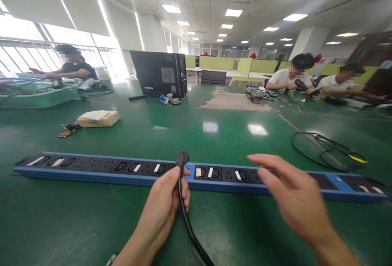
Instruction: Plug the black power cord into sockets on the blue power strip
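Note:
In front of me a long blue power strip (232,185) with black sockets and several small white labels lies across the green table. My left hand (167,196) pinches a black power plug (182,158) just above the strip's middle. From the plug a thick black cord runs down toward the bottom of the view. The plug's prongs are hidden. Over the right part of the strip, my right hand (294,196) is slightly blurred, with fingers stretched out and nothing in them.
Beyond the strip are a yellow box-shaped device (98,119), a black computer case (159,74), blue-white gloves (169,100) and a green basket (39,94). A coiled black cable (324,147) lies at right. Several people sit around the table (183,135).

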Motion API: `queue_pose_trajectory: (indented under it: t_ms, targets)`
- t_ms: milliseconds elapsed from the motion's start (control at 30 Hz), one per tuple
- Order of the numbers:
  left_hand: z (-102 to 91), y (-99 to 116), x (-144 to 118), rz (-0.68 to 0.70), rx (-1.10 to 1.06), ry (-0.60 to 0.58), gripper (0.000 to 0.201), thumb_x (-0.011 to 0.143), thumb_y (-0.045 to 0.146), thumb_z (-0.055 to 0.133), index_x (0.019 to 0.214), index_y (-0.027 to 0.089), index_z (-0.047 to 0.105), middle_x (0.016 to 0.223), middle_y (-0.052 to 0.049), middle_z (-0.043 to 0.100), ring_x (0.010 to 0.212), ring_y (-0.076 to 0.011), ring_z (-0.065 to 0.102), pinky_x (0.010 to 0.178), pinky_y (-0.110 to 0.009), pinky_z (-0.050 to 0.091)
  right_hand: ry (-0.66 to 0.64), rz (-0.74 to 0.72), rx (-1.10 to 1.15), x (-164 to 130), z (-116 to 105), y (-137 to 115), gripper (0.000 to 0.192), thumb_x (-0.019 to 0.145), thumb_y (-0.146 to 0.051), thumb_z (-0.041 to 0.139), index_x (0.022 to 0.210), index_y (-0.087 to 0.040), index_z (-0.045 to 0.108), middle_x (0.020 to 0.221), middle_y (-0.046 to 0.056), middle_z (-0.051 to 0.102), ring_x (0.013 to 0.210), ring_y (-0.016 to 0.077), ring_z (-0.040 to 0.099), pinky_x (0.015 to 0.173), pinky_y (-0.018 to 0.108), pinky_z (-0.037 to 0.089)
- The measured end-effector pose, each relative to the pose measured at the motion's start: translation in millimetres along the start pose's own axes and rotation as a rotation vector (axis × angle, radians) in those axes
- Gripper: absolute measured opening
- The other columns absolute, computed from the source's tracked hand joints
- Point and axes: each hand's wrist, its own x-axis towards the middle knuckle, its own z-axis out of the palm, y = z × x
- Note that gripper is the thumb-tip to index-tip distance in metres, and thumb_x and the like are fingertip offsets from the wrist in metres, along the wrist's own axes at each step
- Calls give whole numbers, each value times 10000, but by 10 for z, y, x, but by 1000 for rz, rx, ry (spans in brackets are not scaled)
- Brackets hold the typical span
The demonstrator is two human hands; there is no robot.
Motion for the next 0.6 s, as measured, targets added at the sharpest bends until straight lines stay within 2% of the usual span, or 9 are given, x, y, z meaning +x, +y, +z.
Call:
queue_pose_trajectory:
  t_ms: [67, 133, 200, 233, 300, 367, 433, 600]
  targets:
    - [42, 177, -2, 69, -30, 16, 323, 769, 458, 652, 859, 156, 582, 458, 63, 451, 391, -90, 415, 382, -202, 332, -111, -10, -56, -57, 202, 150, 242, 898, -345, 527, 1046, -230, 680, 1072, 62, 693, 1004, 207, 628, 888, 381, 513]
    - [-17, 412, 42, 137, -86, 90, 252, 817, 415, 598, 814, 167, 553, 411, 94, 351, 336, -56, 302, 352, -174, 239, -183, -43, -153, -123, 399, 304, 262, 886, -336, 527, 1058, -221, 687, 1097, 70, 695, 1048, 225, 616, 936, 411, 481]
    - [-203, 656, 113, 221, -130, 219, 235, 893, 368, 473, 761, 177, 504, 388, 108, 253, 310, -36, 209, 352, -152, 148, -204, -75, -234, -176, 533, 401, 275, 878, -336, 530, 1066, -211, 687, 1136, 73, 685, 1080, 232, 598, 966, 427, 449]
    - [-334, 757, 147, 217, -90, 285, 255, 920, 343, 415, 743, 175, 488, 382, 104, 250, 304, -29, 205, 366, -143, 117, -205, -85, -259, -191, 573, 420, 271, 875, -336, 531, 1057, -212, 689, 1139, 69, 684, 1080, 231, 595, 965, 423, 442]
    - [-620, 869, 197, 88, 47, 332, 271, 913, 353, 430, 725, 166, 486, 370, 99, 259, 299, -21, 222, 388, -134, 111, -196, -83, -291, -197, 609, 413, 247, 873, -330, 533, 1022, -220, 696, 1114, 56, 693, 1056, 223, 599, 944, 408, 439]
    - [-871, 842, 219, -20, 148, 332, 284, 868, 407, 503, 718, 165, 499, 362, 105, 248, 287, -23, 206, 373, -137, 109, -188, -68, -311, -184, 614, 381, 227, 873, -321, 531, 994, -232, 701, 1080, 43, 702, 1026, 217, 605, 919, 400, 438]
    - [-1042, 715, 229, -59, 217, 306, 317, 810, 465, 566, 707, 171, 506, 355, 115, 243, 277, -27, 187, 341, -139, 120, -190, -58, -311, -171, 609, 360, 221, 877, -318, 527, 985, -238, 702, 1069, 35, 705, 1018, 213, 604, 909, 392, 434]
    - [-1183, 422, 255, -72, 332, 367, 352, 716, 512, 615, 669, 176, 521, 342, 102, 294, 261, -47, 221, 291, -146, 175, -200, -56, -294, -171, 605, 375, 236, 885, -326, 514, 1005, -240, 699, 1090, 37, 698, 1037, 215, 594, 915, 388, 425]
